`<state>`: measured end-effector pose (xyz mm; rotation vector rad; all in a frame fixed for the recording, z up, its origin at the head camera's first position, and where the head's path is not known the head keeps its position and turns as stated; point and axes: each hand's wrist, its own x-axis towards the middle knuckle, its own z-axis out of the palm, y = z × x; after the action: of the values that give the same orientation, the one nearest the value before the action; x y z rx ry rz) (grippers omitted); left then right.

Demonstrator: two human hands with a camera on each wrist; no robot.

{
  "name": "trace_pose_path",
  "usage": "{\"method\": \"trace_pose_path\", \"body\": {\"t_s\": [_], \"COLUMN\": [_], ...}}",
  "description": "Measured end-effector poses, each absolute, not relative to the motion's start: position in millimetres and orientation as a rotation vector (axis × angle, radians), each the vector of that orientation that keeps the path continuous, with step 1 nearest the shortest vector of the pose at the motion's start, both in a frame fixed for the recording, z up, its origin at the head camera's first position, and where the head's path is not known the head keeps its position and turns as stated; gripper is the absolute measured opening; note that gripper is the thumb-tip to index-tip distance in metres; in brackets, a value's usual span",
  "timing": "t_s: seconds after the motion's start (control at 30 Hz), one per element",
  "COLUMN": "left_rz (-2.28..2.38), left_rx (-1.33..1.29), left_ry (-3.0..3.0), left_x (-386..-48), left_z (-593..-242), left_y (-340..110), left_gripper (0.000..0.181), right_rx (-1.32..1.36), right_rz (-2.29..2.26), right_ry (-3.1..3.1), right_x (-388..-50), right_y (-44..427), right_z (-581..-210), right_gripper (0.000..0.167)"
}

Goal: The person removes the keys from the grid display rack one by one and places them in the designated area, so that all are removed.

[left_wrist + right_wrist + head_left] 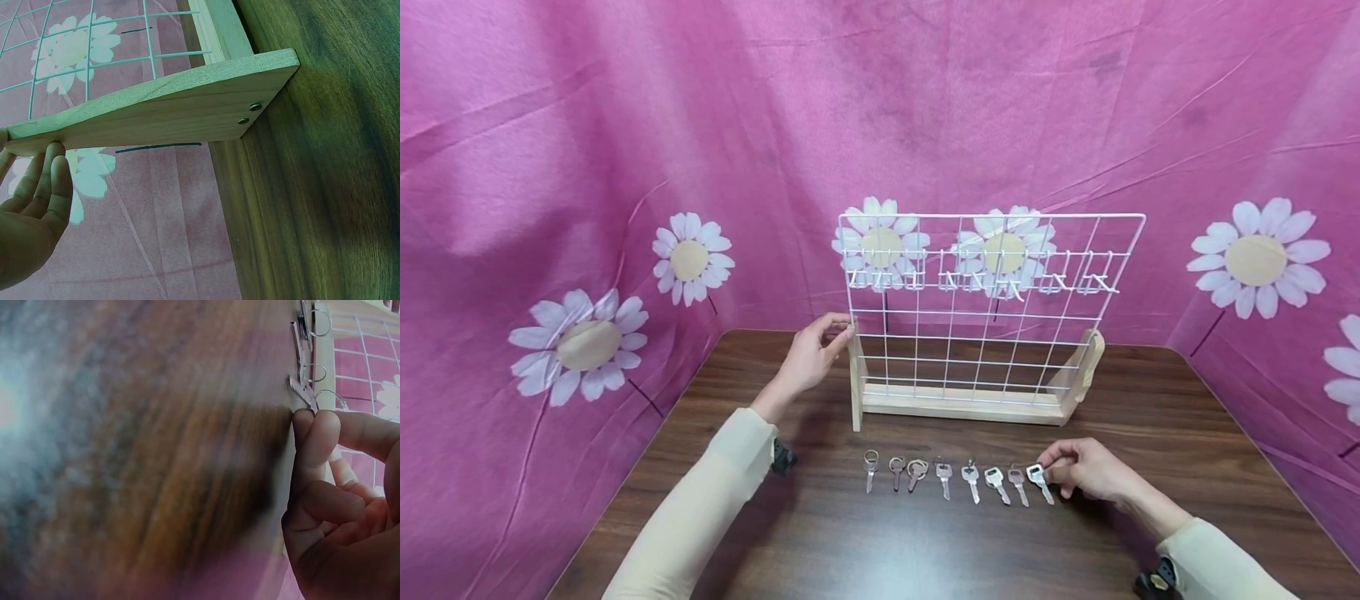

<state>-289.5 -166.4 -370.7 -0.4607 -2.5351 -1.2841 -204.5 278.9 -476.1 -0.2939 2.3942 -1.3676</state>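
Observation:
A white wire grid rack with a wooden base stands on the table. My left hand holds the upper end of its left wooden side panel, fingers on the outer face. Several keys with rings lie in a row in front of the rack. At the row's right end, my right hand pinches the head of the last key between thumb and fingers. In the right wrist view that key appears at the fingertips, its ring just beyond. Its neighbour, another key, lies close on the left.
Several white hooks hang in a line across the upper part of the grid. Under everything is a dark wooden table. A pink cloth with daisies surrounds the table's back and sides.

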Motion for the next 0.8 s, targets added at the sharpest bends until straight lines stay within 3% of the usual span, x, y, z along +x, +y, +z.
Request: {"method": "trace_pose_path", "body": {"t_s": [0.47,0.8], "left_rz": [-1.276,-1.245], "left_rx": [-0.467,-0.472], "left_ry": [-2.538,-2.548], "left_x": [-289.6,-288.3], "left_z": [-369.9,-371.1], "left_y": [-166.7,-169.1], "left_gripper": [0.029,0.031], "right_rx": [-0.128,-0.163], "right_rz": [-1.336,-1.349], "right_ry": [2.404,2.399], "right_x": [-202.6,-203.1], "right_y": [279.3,283.6], "right_z": [-469.6,-470.9], "right_gripper": [0.024,0.028]}}
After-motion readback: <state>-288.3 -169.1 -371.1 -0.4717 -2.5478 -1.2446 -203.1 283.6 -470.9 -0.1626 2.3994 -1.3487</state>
